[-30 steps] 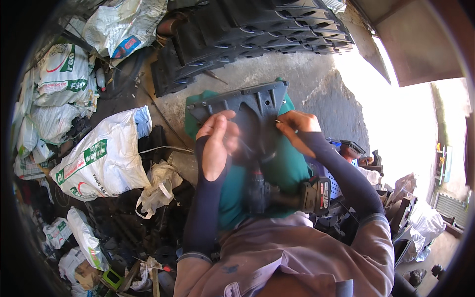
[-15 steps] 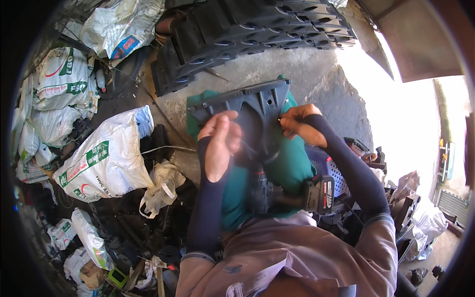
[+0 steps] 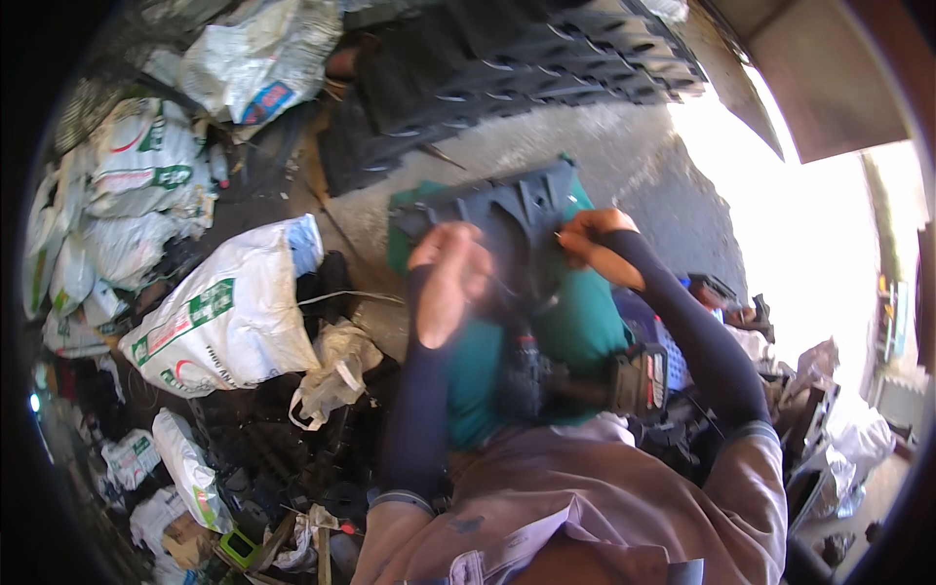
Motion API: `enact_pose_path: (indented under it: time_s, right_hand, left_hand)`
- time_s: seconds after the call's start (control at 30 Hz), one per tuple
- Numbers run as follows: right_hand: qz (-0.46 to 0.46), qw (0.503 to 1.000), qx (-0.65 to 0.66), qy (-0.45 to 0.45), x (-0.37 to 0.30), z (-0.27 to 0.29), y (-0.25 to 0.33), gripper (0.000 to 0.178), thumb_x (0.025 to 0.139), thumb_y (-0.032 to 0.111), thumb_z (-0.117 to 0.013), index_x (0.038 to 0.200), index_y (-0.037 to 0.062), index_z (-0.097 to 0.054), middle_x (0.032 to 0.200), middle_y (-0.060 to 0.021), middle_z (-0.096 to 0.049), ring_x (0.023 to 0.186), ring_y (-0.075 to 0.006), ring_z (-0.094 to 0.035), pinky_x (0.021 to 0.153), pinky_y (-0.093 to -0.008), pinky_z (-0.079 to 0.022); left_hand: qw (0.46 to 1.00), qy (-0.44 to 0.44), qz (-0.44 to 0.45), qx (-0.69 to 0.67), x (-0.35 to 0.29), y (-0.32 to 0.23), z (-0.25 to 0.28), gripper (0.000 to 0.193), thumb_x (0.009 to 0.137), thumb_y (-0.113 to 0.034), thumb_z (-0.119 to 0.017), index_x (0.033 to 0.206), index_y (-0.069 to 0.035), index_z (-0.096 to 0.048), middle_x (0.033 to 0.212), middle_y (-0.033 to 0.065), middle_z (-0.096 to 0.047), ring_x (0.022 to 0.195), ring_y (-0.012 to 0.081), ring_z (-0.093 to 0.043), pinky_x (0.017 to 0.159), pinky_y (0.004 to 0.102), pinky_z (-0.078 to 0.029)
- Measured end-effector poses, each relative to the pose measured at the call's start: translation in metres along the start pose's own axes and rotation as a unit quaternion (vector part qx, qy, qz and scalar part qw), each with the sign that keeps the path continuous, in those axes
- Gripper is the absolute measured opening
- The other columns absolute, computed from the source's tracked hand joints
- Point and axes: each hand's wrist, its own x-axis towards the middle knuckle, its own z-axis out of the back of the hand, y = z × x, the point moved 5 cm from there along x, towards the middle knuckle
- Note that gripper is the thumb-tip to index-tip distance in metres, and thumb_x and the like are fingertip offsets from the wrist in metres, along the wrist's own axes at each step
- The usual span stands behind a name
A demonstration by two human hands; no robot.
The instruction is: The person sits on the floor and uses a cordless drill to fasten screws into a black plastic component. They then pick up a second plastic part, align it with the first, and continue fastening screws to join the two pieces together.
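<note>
A black moulded plastic part (image 3: 522, 214) lies across my knees, over green trousers, its long straight edge facing away from me. My left hand (image 3: 450, 273) is over its left side; motion smears the fingers, and whether they hold anything does not show. At the right side of the part, my right hand (image 3: 597, 242) is closed in a pinch. Something tiny and bright shows at those fingertips, too small to name. Between my thighs rests a black cordless drill (image 3: 525, 375), partly in shadow, with its battery pack (image 3: 641, 382) pointing right.
Black plastic parts (image 3: 507, 78) are stacked in rows on the concrete floor ahead. White printed sacks (image 3: 229, 312) and a crumpled plastic bag (image 3: 336, 370) lie to my left. A purple perforated basket (image 3: 663, 336) stands by my right leg. Clutter fills both sides.
The whole view has shifted slightly, moving the surroundings rightward. My left hand's fingers look more drawn in and remain blurred. The right hand keeps its pinch beside the part; the drill stays on my lap.
</note>
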Motion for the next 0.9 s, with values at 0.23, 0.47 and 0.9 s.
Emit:
enact_pose_path:
  time_s: [0.23,0.47,0.9]
  right_hand:
    - [0.19,0.973,-0.049,-0.125,-0.029,-0.006,0.062,0.018,0.084,0.007,-0.068,0.102,0.0022,-0.069,0.087,-0.0091,-0.068,0.075,-0.0138,-0.065,0.07,-0.0283,-0.052]
    - [0.049,0.948,0.276,0.15,-0.052,-0.055,0.062,0.028,0.093,0.004,-0.057,0.12,-0.0019,-0.06,0.091,-0.0072,-0.065,0.086,-0.0172,-0.066,0.077,-0.0308,-0.052]
    - [0.076,0.944,0.254,0.195,-0.075,-0.041,0.043,0.013,0.085,0.003,-0.068,0.097,-0.0009,-0.066,0.086,-0.0063,-0.066,0.077,-0.0139,-0.064,0.067,-0.0278,-0.05]
  left_hand:
    - [0.989,0.129,0.036,0.056,-0.016,-0.001,-0.004,0.019,0.096,-0.023,-0.058,0.09,-0.006,-0.064,0.064,0.0024,-0.061,0.052,0.0065,-0.051,0.046,0.021,-0.036]
    - [0.967,0.241,0.082,0.003,-0.059,-0.007,-0.018,0.063,0.096,-0.019,-0.059,0.148,-0.009,-0.025,0.08,0.0076,-0.061,0.055,0.0082,-0.048,0.048,0.0217,-0.033]
    - [0.961,0.244,0.126,-0.025,-0.079,0.014,-0.013,0.053,0.094,-0.022,-0.063,0.137,-0.004,-0.037,0.07,0.0059,-0.057,0.051,0.0062,-0.042,0.047,0.0206,-0.03]
